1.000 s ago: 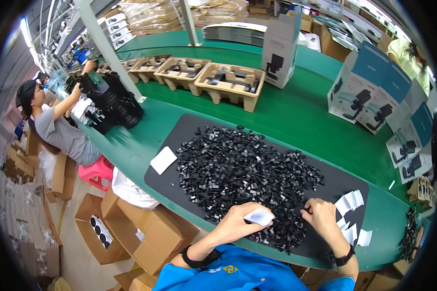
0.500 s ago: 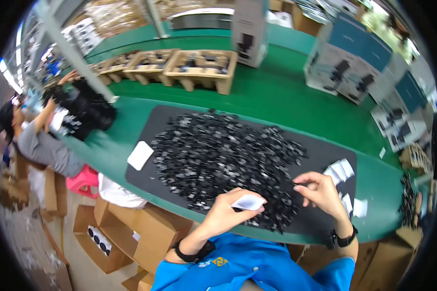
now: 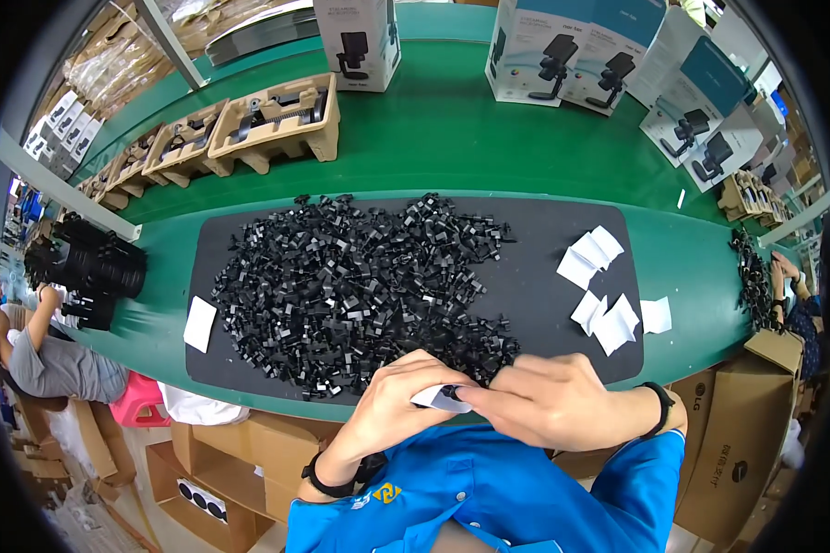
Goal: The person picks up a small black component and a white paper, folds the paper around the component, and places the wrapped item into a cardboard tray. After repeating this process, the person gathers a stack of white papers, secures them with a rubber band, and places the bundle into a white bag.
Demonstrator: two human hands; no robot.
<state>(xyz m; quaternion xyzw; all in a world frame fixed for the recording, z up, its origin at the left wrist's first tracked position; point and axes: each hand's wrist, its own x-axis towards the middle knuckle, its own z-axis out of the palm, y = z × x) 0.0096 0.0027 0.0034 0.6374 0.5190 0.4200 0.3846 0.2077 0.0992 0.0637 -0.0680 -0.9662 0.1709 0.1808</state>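
My left hand [image 3: 392,398] is closed around a small white paper pouch [image 3: 427,399], held at the near edge of the table with its mouth toward my right hand. The closed fingers of my right hand [image 3: 549,401] meet that mouth, with a small black plastic piece [image 3: 449,392] at their tips; its exact shape is too small to tell. Just beyond both hands spreads a large heap of small black plastic pieces [image 3: 360,286] on a dark grey mat [image 3: 539,304].
More white pouches [image 3: 588,258] lie at the mat's right end, and a white piece [image 3: 199,324] at its left. Brown moulded trays [image 3: 277,124] and printed boxes [image 3: 553,55] stand behind. Black parts are stacked at far left [image 3: 92,267]. People work at both sides; cartons [image 3: 738,442] stand below.
My right hand has come left from the heap's right side to the pouch in my left hand. The whole view has turned toward the right.
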